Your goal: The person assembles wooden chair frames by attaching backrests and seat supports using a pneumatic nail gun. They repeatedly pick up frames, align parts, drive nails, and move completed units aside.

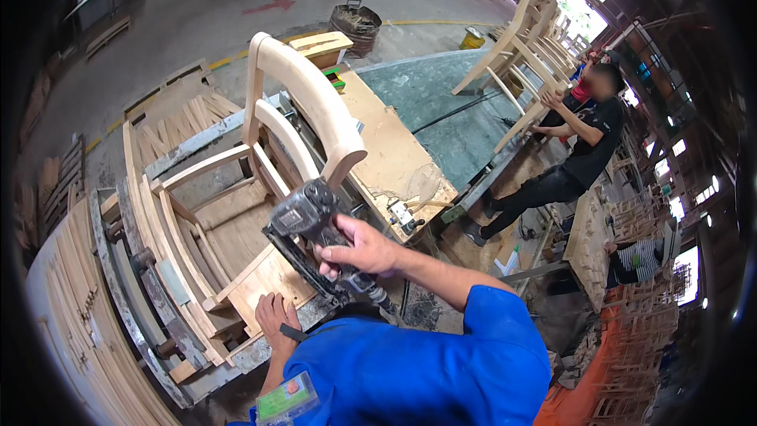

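Note:
A bare wooden chair frame (260, 166) lies clamped in a metal jig (158, 300), its curved back rails rising toward the middle. My right hand (359, 251) grips a dark pneumatic nail gun (303, 217), its nose pointing at the seat rail near the back post. My left hand (272, 317) rests flat on the plywood corner of the seat frame, fingers spread, a black strap across the wrist. My blue sleeves fill the lower middle of the view.
Stacks of curved wooden slats (75, 308) lie at the left. A workbench (394, 150) with a green top extends behind. A person in black (579, 150) handles stacked chair frames (528, 39) at the right. A round bin (355, 25) stands on the concrete floor.

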Available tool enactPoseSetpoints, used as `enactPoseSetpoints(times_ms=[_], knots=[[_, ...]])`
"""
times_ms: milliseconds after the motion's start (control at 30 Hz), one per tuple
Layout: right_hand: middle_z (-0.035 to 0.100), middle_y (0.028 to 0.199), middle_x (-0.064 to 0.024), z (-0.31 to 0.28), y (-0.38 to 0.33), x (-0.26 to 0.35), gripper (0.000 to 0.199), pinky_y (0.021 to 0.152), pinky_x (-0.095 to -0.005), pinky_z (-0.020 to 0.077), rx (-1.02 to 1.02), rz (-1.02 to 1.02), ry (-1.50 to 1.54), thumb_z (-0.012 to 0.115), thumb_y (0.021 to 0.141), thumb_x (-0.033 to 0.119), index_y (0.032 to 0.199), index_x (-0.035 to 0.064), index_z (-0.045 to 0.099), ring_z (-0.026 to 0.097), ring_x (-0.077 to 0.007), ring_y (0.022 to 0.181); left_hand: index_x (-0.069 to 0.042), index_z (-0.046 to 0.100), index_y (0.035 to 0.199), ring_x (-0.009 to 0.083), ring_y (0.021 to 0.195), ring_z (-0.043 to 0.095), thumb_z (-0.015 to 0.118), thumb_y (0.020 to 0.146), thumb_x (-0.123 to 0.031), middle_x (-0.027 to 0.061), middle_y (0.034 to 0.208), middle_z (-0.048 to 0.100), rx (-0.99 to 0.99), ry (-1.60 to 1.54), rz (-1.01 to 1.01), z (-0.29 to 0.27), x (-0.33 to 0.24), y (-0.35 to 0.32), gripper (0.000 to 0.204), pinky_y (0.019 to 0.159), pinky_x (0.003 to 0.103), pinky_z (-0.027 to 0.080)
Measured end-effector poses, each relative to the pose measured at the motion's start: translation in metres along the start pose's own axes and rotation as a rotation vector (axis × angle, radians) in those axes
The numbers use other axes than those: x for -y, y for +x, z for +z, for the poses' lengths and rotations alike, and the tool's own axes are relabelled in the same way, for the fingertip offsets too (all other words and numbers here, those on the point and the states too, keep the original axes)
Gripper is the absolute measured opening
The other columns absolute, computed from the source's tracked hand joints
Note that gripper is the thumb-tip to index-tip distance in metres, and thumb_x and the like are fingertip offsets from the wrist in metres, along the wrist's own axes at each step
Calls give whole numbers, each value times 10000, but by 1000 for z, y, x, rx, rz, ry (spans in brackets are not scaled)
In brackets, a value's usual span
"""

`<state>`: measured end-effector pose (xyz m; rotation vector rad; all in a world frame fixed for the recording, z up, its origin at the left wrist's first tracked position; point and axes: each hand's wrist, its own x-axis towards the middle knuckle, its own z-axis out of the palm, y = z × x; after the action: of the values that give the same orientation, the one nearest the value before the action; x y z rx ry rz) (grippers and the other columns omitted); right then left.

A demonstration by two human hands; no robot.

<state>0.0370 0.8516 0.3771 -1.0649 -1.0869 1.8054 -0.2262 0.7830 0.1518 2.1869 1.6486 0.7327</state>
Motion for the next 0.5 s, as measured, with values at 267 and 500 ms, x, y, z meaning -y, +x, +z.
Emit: enactPoseSetpoints(times_ms=[267, 500], knots=[[673, 835, -78, 7, 35, 20, 434, 590, -265, 576, -4, 191, -88, 619, 998, 101, 1380, 29, 426, 674, -123, 660, 9, 627, 1243, 420, 1334, 476, 690, 888, -135, 199, 1311, 587, -25, -121, -56, 8, 6, -6, 388, 1146, 536, 348], [677, 751, -87, 15, 53, 39, 373, 535, -282, 595, -119, 243, 103, 641, 1044, 302, 1262, 18, 537, 682, -153, 597, -44, 695, 1133, 401, 1300, 520, 706, 877, -147, 158, 1264, 631, -92, -254, -22, 10, 31, -7, 276, 1114, 519, 392]])
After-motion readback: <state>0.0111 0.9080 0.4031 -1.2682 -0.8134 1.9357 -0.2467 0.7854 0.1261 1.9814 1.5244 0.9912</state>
